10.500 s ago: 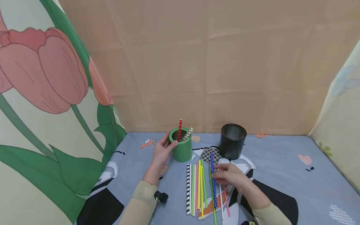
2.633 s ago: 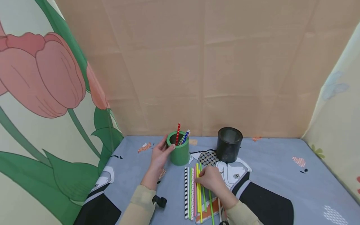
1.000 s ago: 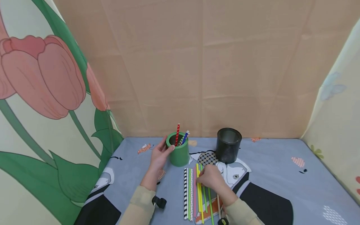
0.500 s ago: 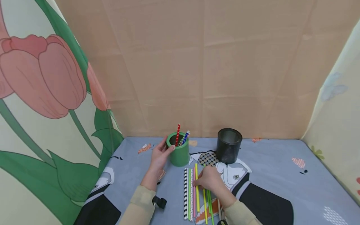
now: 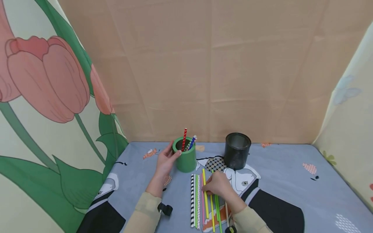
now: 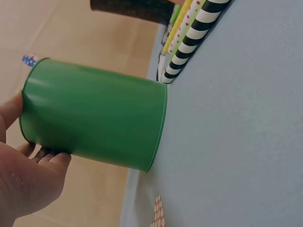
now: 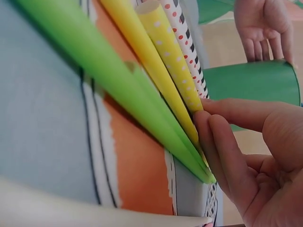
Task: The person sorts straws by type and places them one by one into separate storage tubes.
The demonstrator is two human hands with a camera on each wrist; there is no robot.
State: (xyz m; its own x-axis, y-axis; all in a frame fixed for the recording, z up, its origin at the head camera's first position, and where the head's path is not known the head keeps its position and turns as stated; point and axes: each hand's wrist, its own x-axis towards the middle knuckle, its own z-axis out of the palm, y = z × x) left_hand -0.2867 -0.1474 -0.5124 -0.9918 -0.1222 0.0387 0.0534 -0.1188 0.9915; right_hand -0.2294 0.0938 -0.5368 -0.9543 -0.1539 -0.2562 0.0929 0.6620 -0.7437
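I've got the left hand (image 5: 165, 160) cupped against the side of the green cup (image 5: 186, 158), thumb up at the rim, fingers wrapped round its wall; the left wrist view shows the cup (image 6: 94, 116) standing upright on the grey-blue printed cloth (image 5: 285, 181). Inside it, a red dotted straw (image 5: 184, 139) and a blue dotted straw (image 5: 191, 142) poke out. My right hand (image 5: 218, 185) is down on the row of straws (image 5: 201, 200) lying in front of the cup. Right wrist view: the fingertips (image 7: 208, 127) are pinching at the yellow dotted straw (image 7: 173, 61), with a green straw (image 7: 118, 90) running just beside it; whether it's lifted off the cloth, I cannot tell. A black-and-white striped straw (image 5: 192, 200) lies at the left edge of the row. The black mesh cup (image 5: 237, 150) stands to the right, apart from both hands.
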